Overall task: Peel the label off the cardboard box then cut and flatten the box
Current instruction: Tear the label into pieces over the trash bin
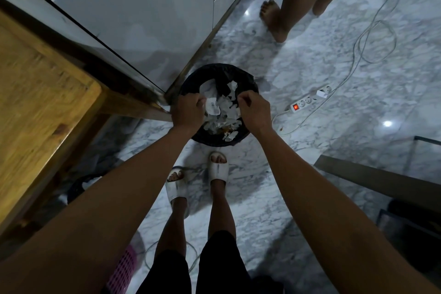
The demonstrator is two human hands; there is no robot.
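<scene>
A torn label scrap [213, 106], printed with a barcode, was pinched in the curled fingers [200, 102] of the left hand [188, 112] over a black-lined waste bin [191, 83]. The right hand [254, 112] was held beside it, fingers curled; whether anything was gripped there could not be told. The step would be done well if the scrap were released squarely over the bin's mouth, clear of the rim. One bin, many white scraps inside it, one power strip [310, 101] and two slippers were counted. No cardboard box could be identified with certainty.
</scene>
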